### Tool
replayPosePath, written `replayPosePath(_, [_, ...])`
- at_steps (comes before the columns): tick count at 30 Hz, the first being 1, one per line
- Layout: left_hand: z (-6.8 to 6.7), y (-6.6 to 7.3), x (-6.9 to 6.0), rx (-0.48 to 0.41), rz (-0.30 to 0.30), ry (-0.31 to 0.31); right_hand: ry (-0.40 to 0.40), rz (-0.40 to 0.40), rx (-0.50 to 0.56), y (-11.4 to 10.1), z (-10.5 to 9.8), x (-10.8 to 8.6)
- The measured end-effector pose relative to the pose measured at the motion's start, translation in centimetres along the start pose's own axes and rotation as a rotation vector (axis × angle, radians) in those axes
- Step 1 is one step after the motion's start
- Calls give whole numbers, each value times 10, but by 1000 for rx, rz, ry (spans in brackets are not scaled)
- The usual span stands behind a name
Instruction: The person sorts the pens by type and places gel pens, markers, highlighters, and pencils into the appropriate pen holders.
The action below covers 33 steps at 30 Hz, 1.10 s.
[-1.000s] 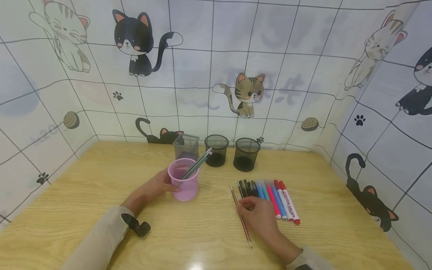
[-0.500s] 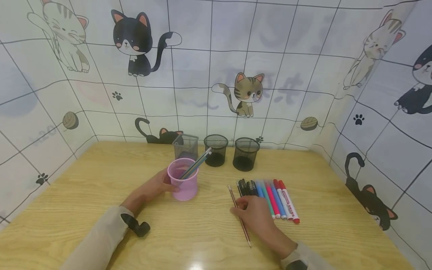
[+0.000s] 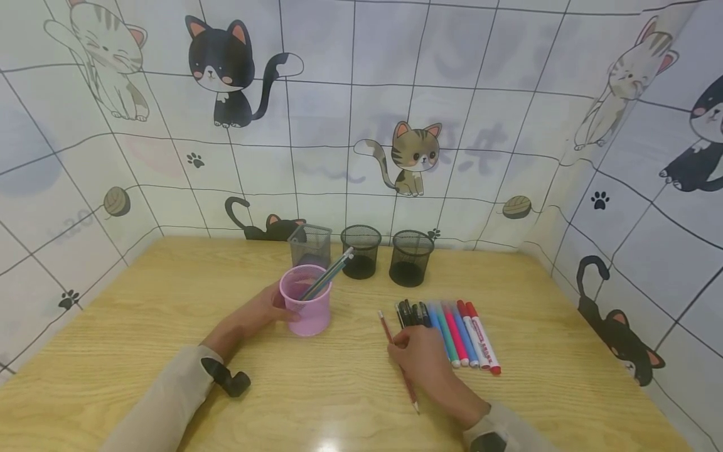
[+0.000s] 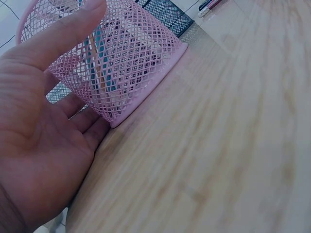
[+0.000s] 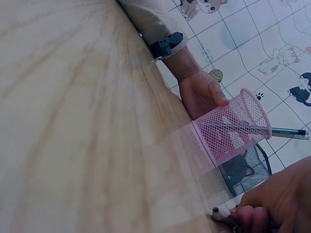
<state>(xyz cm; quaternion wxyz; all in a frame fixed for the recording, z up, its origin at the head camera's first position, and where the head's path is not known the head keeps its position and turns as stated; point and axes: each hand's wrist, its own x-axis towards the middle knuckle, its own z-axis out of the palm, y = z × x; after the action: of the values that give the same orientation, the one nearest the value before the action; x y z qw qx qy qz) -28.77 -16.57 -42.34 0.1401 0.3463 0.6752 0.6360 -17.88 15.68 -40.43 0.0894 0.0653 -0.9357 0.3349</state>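
Pencil (image 3: 407, 385) is lying lower centre, right hand (image 3: 426, 361) pinching it; left hand (image 3: 265, 307), fingers curled, is gripping the cup (image 3: 309, 314) left of centre, other pencils (image 3: 327, 275) already leaning inside, pens (image 3: 415, 314) and markers (image 3: 455, 333) right of centre seemingly remaining.

One pink round mesh cup (image 3: 313, 317), one black square mesh cup (image 3: 310, 247) and two black round mesh cups (image 3: 411, 253) are seen. One slim reddish-brown pencil (image 3: 407, 384), two white red-capped markers (image 3: 484, 339) and four slim coloured markers (image 3: 455, 336) are counted; the partly covered black pens (image 3: 405, 312) cannot be.
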Motion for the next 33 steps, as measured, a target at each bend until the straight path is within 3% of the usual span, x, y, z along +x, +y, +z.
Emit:
replayPosePath(6, [0,-1,0,-11,3,-1,-1,22,8,-3,1,4])
replayPosePath(14, [-1,-2,0,-8,19,-7,44,98,131,-8,-1,13])
replayPosePath(22, [-2,-3,1,9,10,-3,87,94,333,-19,-4,17])
replayPosePath(33, [-2,-4,-1,-4,-22,2,125,177,545,-27,-4,24])
